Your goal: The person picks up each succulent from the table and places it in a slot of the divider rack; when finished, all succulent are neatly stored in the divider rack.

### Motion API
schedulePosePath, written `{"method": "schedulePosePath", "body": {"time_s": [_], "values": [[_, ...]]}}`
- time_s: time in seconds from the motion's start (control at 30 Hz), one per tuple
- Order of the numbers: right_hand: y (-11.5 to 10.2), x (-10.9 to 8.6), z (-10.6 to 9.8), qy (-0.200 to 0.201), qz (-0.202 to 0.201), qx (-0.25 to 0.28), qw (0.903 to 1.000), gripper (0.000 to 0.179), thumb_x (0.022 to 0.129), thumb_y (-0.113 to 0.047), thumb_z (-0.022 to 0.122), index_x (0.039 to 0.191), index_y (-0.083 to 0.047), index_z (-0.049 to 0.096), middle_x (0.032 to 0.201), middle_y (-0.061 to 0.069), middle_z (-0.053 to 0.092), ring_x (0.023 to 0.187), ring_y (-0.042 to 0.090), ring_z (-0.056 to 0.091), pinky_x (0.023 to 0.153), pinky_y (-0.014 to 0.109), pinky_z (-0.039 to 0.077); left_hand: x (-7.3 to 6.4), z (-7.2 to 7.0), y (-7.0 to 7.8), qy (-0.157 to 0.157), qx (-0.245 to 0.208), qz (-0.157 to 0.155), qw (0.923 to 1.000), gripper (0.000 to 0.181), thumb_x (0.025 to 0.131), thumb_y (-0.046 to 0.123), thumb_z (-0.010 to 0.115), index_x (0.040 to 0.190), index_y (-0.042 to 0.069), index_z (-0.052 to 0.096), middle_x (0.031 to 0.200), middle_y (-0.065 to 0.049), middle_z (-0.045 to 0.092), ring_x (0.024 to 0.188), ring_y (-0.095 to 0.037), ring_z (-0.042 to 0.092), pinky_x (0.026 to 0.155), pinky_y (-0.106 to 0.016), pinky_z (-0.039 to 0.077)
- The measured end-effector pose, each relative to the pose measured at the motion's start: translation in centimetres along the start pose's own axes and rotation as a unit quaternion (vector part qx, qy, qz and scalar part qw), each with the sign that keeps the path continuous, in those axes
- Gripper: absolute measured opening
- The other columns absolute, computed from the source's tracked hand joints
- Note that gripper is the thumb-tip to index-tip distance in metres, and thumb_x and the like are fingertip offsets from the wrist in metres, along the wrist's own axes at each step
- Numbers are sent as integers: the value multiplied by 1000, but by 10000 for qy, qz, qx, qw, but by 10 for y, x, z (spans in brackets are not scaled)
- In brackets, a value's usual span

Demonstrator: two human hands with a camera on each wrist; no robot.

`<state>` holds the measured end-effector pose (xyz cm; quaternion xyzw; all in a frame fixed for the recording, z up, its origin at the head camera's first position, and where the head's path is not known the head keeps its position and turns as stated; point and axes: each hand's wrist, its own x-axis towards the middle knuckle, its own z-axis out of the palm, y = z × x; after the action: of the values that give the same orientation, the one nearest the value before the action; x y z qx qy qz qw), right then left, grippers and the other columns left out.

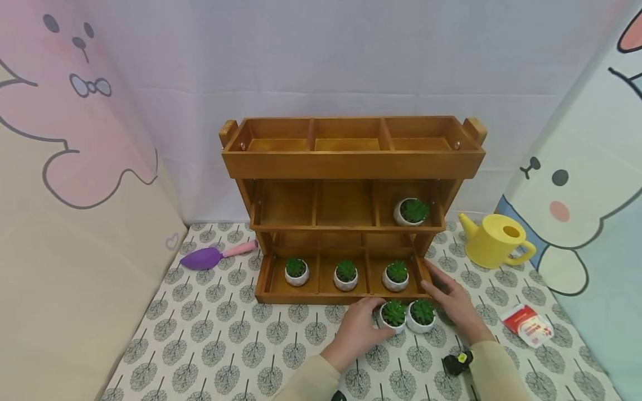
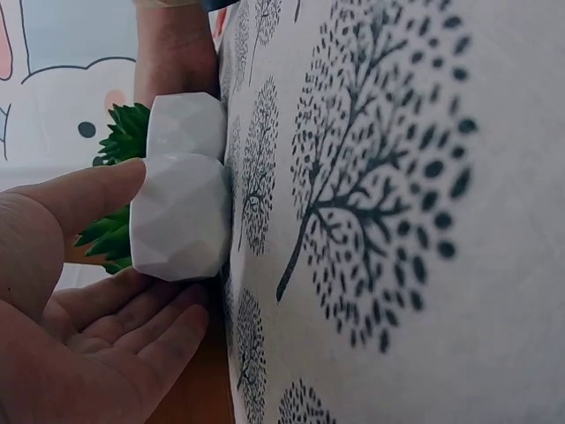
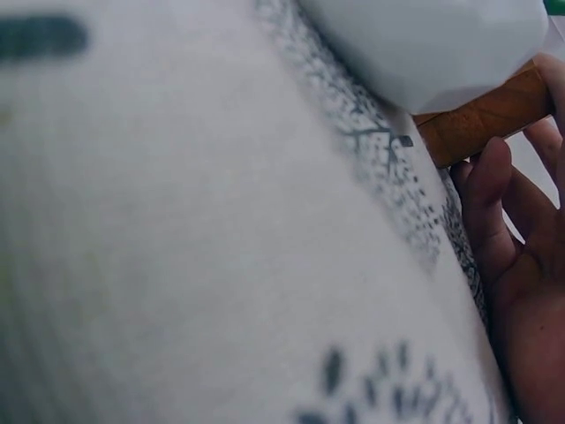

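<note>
A potted succulent (image 1: 393,313) in a faceted white pot (image 2: 181,221) stands on the cloth before the wooden shelf (image 1: 341,299). My left hand (image 1: 358,331) holds it, thumb on the near side and fingers on the far side. Touching it on the right is a second potted succulent (image 1: 421,316). My right hand (image 1: 453,301) rests against the lower right corner of the shelf; in the right wrist view its fingers (image 3: 494,177) lie beside the wood's end. Three more succulents, one of them a left potted plant (image 1: 296,271), sit in the bottom compartments.
Another succulent (image 1: 413,211) occupies the middle tier's right compartment. A yellow watering can (image 1: 494,242) and a red-and-white packet (image 1: 528,326) lie to the right. On the left is a purple trowel (image 1: 203,259) with a pink handle. Patterned cloth (image 1: 225,345) covers the table.
</note>
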<state>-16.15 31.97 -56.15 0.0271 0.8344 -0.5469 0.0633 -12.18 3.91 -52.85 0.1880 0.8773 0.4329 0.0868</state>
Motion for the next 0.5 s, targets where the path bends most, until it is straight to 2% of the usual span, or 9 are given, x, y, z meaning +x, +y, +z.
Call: {"method": "schedulePosePath", "body": {"time_s": [0.17,0.5], "values": [[0,-1,-2,26,73,-54,10000,74,103,-52,62,166,-32,29,172,6,20,157,39,13,120,69,14,1,3,1,-41,-3,-32,10000,61,81,28,91,133,10,67,132,-1,66,119,-22,62,104,-42,50],[-1,-3,-2,-20,73,19,10000,71,104,-49,62,166,-35,30,172,6,21,157,40,15,120,69,16,4,10,3,-168,-47,33,9998,58,80,29,92,129,12,67,118,5,67,105,-12,63,92,-34,54]]}}
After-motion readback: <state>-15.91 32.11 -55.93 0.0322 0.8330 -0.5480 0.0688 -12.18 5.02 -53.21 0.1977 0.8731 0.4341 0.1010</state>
